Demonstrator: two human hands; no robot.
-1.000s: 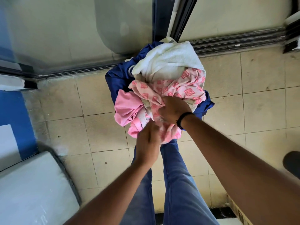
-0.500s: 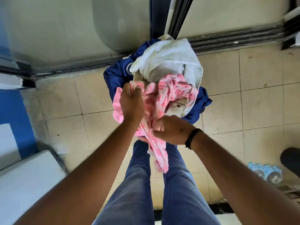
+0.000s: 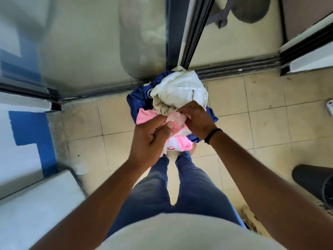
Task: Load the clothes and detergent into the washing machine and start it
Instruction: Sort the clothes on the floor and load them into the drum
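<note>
Lower left of frame: white washing machine (image 3: 34, 210), well apart from the load. Centre: left hand (image 3: 149, 139) clenched on the pink garment (image 3: 177, 123), right hand (image 3: 196, 120) pinching the same cloth from the right; garment bunched between both, left hand nearer the machine. Beyond, toward upper centre: white towel (image 3: 182, 89) atop blue fabric (image 3: 138, 100) on the tiled floor (image 3: 270, 114).

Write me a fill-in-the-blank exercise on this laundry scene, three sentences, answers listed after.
1. Both hands grip the ____ patterned garment at the near side of the pile.
2. The white towel lies on ____ of the clothes pile.
3. A black band circles the wrist of the ____ hand, while the other hand wears none.

Missing words: pink; top; right
</note>
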